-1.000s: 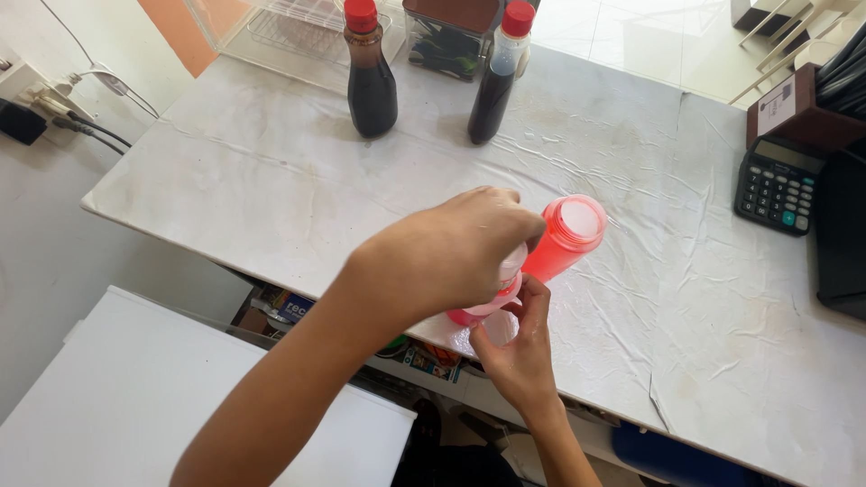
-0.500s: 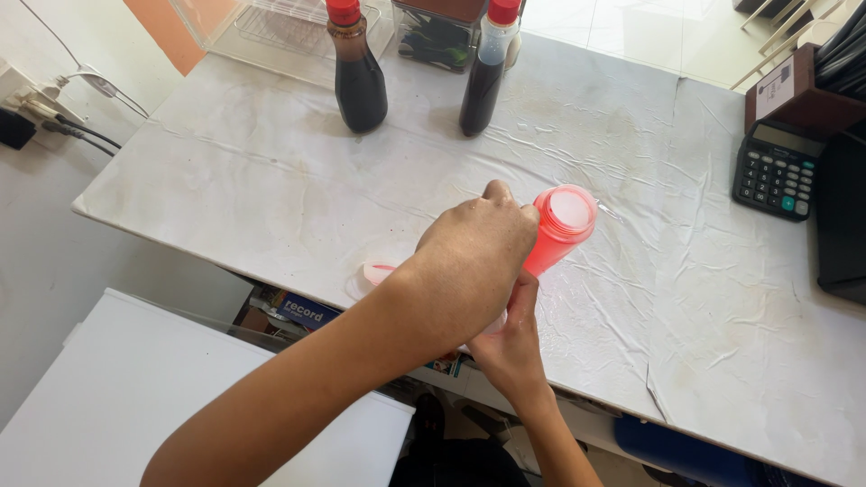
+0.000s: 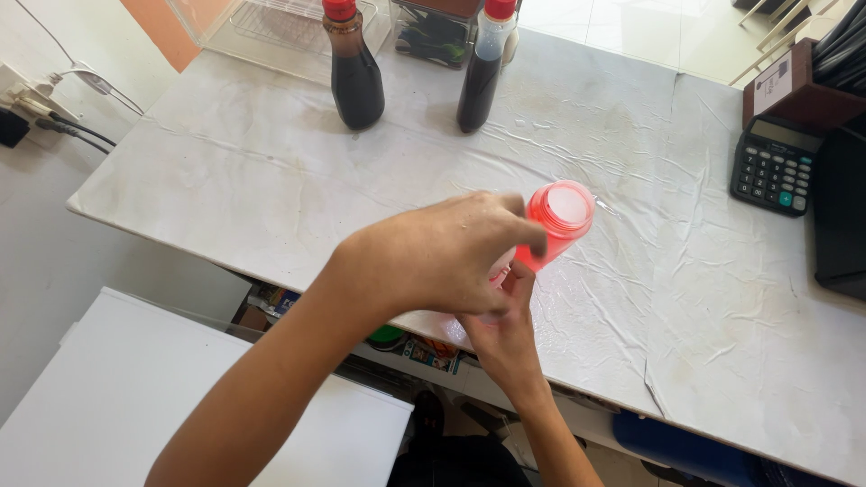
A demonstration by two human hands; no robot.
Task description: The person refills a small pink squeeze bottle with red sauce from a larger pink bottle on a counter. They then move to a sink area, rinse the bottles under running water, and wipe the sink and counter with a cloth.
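Note:
My left hand [image 3: 442, 261] reaches in from the lower left and wraps over the body of a translucent red bottle [image 3: 557, 219]. The bottle tilts up to the right above the table's front edge, and its round open mouth faces the camera. My right hand [image 3: 503, 335] comes up from below, its fingers pressed to the bottle's lower end, which the left hand mostly hides. A pale pink-white part [image 3: 499, 267] shows between the two hands; I cannot tell what it is.
Two dark sauce bottles with red caps [image 3: 354, 68] [image 3: 483, 68] stand at the back of the wrinkled white-covered table [image 3: 271, 180]. A black calculator [image 3: 773, 165] and a brown box [image 3: 798, 86] sit at the right. A power strip with cables [image 3: 36, 113] lies at the left, and a white surface [image 3: 117, 397] is below.
A small white cap seen in my right hand a second ago is out of sight. My left hand has slid lower over the bottle, and the hands stay at the front edge.

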